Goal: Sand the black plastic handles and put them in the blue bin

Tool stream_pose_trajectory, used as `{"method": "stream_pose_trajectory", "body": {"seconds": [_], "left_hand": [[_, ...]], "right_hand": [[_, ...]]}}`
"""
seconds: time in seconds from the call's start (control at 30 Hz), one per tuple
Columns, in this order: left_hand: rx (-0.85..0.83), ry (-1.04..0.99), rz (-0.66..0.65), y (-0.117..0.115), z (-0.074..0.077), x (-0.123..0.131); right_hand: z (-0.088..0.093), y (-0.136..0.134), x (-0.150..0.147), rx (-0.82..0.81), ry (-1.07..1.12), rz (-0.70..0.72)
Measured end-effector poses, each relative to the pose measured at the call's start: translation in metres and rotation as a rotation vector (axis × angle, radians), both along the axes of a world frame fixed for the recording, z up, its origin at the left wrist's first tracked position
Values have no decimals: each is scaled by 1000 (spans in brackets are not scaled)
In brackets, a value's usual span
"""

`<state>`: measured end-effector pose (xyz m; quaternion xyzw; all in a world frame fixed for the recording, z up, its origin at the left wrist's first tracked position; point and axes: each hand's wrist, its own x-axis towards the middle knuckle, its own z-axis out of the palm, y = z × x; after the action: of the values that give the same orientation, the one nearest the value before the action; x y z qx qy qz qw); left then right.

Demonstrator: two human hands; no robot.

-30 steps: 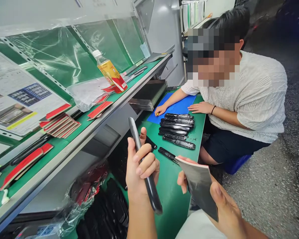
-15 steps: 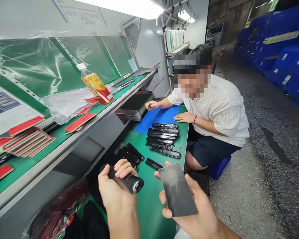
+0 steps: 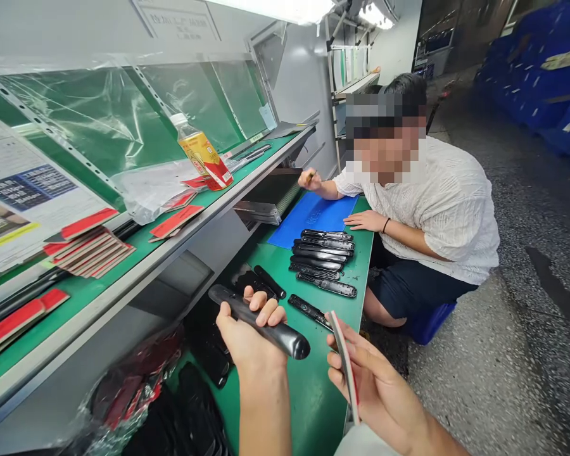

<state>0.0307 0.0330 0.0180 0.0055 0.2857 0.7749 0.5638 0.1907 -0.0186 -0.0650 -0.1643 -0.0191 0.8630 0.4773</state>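
Observation:
My left hand (image 3: 254, 348) is closed around a long, glossy black plastic casing (image 3: 287, 339) with a rounded end, tilted down to the right. In my right hand (image 3: 382, 383) is a thin rectangular sanding pad (image 3: 344, 367), gripped between fingers and thumb and seen nearly edge-on, with a grey layer and a red side. The two held things are apart. Beyond them, a single black casing half (image 3: 308, 310) lies on the green bench (image 3: 285, 399). Farther off, several black casings (image 3: 325, 253) lie in a row.
A co-worker (image 3: 437, 202) sits at the bench's far end, one hand on a blue sheet (image 3: 313, 218). A shelf on the left carries a drink bottle (image 3: 204, 155) and stacked red-faced pads (image 3: 92, 247). A plastic bag (image 3: 128, 380) and more black pieces (image 3: 185, 411) lie at lower left.
The pad in my right hand has turned from face-on to nearly edge-on. My left hand has moved right with the casing, showing more of its length. The co-worker's far hand has risen slightly.

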Motion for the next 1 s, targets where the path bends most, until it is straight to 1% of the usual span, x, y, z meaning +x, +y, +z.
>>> {"method": "stream_pose_trajectory", "body": {"seconds": [0.1, 0.2, 0.3, 0.37, 0.4, 0.43, 0.5, 0.53, 0.57, 0.6, 0.67, 0.77, 0.8, 0.83, 0.87, 0.9, 0.93, 0.97, 1.0], "left_hand": [[-13, 73, 0, 1, 1, 4], [-11, 163, 96, 2, 1, 10], [20, 267, 185, 2, -1, 14], [23, 320, 169, 1, -2, 13], [22, 338, 125, 1, -3, 13], [18, 340, 54, 0, -4, 12], [14, 290, -134, -3, -5, 11], [14, 247, -232, -4, -6, 11], [11, 203, -316, -5, -7, 12], [5, 163, -377, -7, -8, 12], [-7, 120, -444, -9, -12, 13], [-36, 81, -479, -12, -19, 12], [-45, 69, -488, -12, -21, 12], [-47, 62, -497, -13, -24, 11], [-42, 61, -505, -14, -26, 10], [-36, 71, -510, -14, -28, 9], [-35, 88, -516, -15, -31, 8], [-40, 105, -523, -16, -34, 7], [-51, 116, -536, -17, -37, 7]], "right_hand": [[2, -2, 0, -64, -25, -3], [1, -5, -5, -78, -68, 37], [-1, -7, -11, 19, -156, 82], [0, -6, -12, 152, -247, 51], [3, -5, -11, 218, -303, 4], [7, -3, -10, 279, -370, -56], [19, 1, -6, 376, -540, -185], [26, 4, -3, 413, -624, -222], [32, 8, -1, 448, -690, -228], [38, 11, 3, 486, -722, -194], [44, 18, 10, 530, -667, -36], [42, 22, 20, 549, -466, 208], [40, 22, 23, 580, -426, 272], [37, 22, 26, 643, -421, 311], [36, 22, 27, 745, -465, 322], [36, 23, 28, 891, -565, 299], [36, 24, 28, 1075, -724, 228], [38, 27, 27, 1285, -920, 101], [39, 29, 25, 1502, -1125, -65]]}}
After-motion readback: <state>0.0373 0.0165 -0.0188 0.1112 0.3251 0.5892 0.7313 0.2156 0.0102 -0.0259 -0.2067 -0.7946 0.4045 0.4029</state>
